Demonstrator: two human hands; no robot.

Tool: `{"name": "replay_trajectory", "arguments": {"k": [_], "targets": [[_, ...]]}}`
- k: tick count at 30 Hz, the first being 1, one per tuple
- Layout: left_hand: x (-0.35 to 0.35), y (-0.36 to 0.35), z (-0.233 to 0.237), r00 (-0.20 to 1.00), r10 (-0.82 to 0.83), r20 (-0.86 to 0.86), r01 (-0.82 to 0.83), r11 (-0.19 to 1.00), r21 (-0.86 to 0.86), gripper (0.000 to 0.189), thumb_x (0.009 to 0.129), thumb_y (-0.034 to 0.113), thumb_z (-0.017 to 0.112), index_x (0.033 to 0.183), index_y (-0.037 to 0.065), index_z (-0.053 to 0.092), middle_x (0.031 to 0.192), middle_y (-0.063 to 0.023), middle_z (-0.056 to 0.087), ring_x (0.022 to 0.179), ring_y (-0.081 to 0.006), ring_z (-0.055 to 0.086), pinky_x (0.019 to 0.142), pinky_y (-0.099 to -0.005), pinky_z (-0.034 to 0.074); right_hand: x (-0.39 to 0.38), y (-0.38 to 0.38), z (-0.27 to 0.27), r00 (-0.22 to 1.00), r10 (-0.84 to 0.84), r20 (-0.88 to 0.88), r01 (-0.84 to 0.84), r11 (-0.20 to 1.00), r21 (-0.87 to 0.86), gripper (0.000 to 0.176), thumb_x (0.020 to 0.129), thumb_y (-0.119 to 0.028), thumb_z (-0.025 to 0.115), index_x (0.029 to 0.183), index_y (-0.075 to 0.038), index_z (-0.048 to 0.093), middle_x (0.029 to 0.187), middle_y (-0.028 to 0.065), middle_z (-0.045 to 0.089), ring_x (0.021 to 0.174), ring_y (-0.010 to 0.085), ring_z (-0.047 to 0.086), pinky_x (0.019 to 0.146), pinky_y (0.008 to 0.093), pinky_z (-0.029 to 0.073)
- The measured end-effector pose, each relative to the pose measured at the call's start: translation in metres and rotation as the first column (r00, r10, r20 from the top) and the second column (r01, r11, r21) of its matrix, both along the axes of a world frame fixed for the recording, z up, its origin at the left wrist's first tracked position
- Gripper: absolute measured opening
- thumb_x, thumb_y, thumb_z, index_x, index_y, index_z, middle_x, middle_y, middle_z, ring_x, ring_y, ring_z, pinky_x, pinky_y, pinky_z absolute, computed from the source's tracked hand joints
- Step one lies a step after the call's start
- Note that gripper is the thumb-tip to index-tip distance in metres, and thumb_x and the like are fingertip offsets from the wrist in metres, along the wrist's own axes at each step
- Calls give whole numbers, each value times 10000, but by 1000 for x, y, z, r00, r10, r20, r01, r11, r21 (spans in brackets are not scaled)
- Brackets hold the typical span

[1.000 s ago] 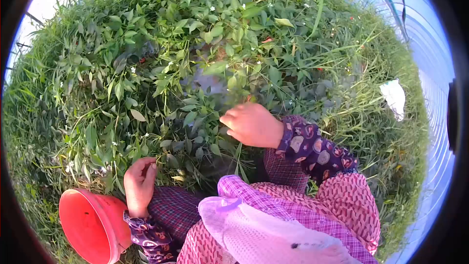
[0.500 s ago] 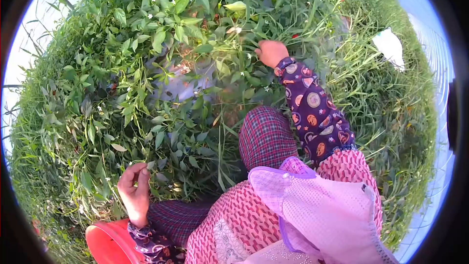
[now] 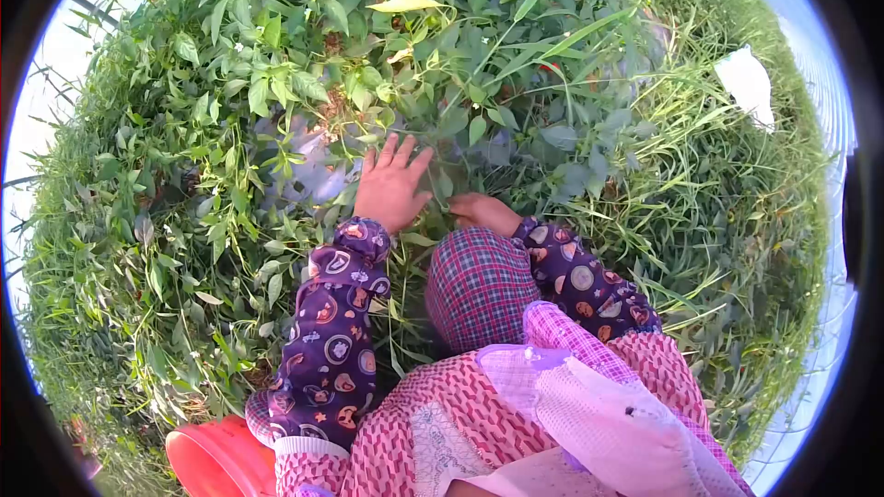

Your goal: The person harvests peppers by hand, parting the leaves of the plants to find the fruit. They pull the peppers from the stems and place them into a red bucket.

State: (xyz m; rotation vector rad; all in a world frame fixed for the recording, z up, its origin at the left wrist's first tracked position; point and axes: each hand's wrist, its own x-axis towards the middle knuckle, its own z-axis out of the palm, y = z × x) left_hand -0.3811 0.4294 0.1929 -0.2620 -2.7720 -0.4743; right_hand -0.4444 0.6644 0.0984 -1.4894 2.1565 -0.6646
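Observation:
Among the green pepper-like plants (image 3: 295, 83), my left hand (image 3: 393, 186) reaches out with its fingers spread over the stems and leaves. Just right of it, beyond my checked knee (image 3: 483, 285), is my right hand (image 3: 485, 213), with its fingers curled close to the stems. Whatever those fingers may hold is hidden. The two hands are near each other but apart. A yellow leaf (image 3: 405, 4) lies above them. Small red spots show among the leaves.
A red bucket (image 3: 221, 460) stands at the lower left beside my sleeve. Grey plastic sheeting (image 3: 318, 170) shows through the plants left of my left hand. A white object (image 3: 746, 85) lies on the grass at the upper right.
My left hand has moved up and right from near the bucket and spread its fingers. My right hand has come down and left, close to my knee. The view has shifted slightly.

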Motion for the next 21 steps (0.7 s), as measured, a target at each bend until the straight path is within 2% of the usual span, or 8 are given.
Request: {"name": "replay_trajectory", "arguments": {"k": [2, 4, 7, 9, 13, 16, 20, 21], "targets": [[15, -13, -38, 834, 12, 552, -27, 999, 18, 582, 798, 317, 690, 1304, 85, 520, 1313, -172, 527, 1282, -335, 432, 1078, -437, 338, -4, 0, 8, 986, -24, 167, 22, 1000, 13, 391, 833, -191, 622, 1168, 6, 576, 1208, 209, 571, 1141, 377, 532, 962, 435, 442], [40, -25, -65, 641, 17, 767, 0, 1000, -22, 642, 791, 309, 698, 1343, 67, 477, 1386, -202, 454, 1322, -342, 389, 1096, -426, 322, -13, 0, 25, 965, -17, 261, 9, 999, 32, 393, 844, -213, 621, 1146, 33, 564, 1182, 220, 581, 1093, 406, 550, 935, 460, 450], [91, -45, -124, 701, 7, 713, -172, 972, 159, 637, 783, 293, 698, 1331, 45, 488, 1427, -229, 398, 1333, -348, 374, 1101, -414, 319, -22, -33, 122, 996, -92, 2, 87, 941, 328, 328, 836, -196, 609, 1080, 22, 585, 1050, 194, 615, 945, 387, 602, 823, 457, 490], [99, -46, -131, 788, 12, 616, -108, 987, 119, 627, 778, 267, 693, 1320, 25, 492, 1436, -222, 394, 1301, -352, 411, 1086, -404, 341, -16, -59, 161, 943, -132, -305, 158, 985, 62, 244, 837, -163, 588, 1027, -11, 600, 915, 151, 610, 799, 342, 610, 712, 434, 502], [90, -44, -119, 667, 30, 744, -267, 943, 201, 612, 760, 258, 704, 1292, 20, 520, 1456, -197, 380, 1279, -374, 440, 1105, -403, 331, -17, -118, 182, 960, -131, -248, 47, 947, -317, 333, 841, -157, 608, 1140, -16, 571, 1101, 153, 608, 979, 312, 604, 840, 395, 496], [101, -49, -120, 690, 39, 723, -276, 937, 212, 588, 767, 253, 701, 1283, 28, 531, 1447, -184, 398, 1295, -349, 427, 1106, -392, 329, -41, -151, 109, 863, -129, -489, -110, 895, -431, 355, 855, -191, 567, 1156, -1, 577, 1216, 156, 574, 1114, 329, 559, 940, 385, 464], [124, -54, -130, 829, 107, 549, -273, 934, 229, 546, 788, 251, 690, 1265, 30, 542, 1442, -160, 411, 1329, -314, 391, 1103, -380, 332, -61, -85, -26, 868, 263, -421, -144, 945, 294, 342, 782, -120, 575, 1095, 16, 601, 1194, 177, 585, 1169, 322, 535, 986, 384, 439], [127, -54, -127, 835, 124, 536, -307, 913, 268, 538, 794, 252, 687, 1262, 28, 542, 1441, -154, 413, 1340, -302, 378, 1104, -376, 331, -56, -59, -75, 970, 44, -238, 6, 978, 207, 322, 757, -87, 586, 1062, 14, 618, 1210, 186, 574, 1129, 324, 559, 938, 387, 467]]}}
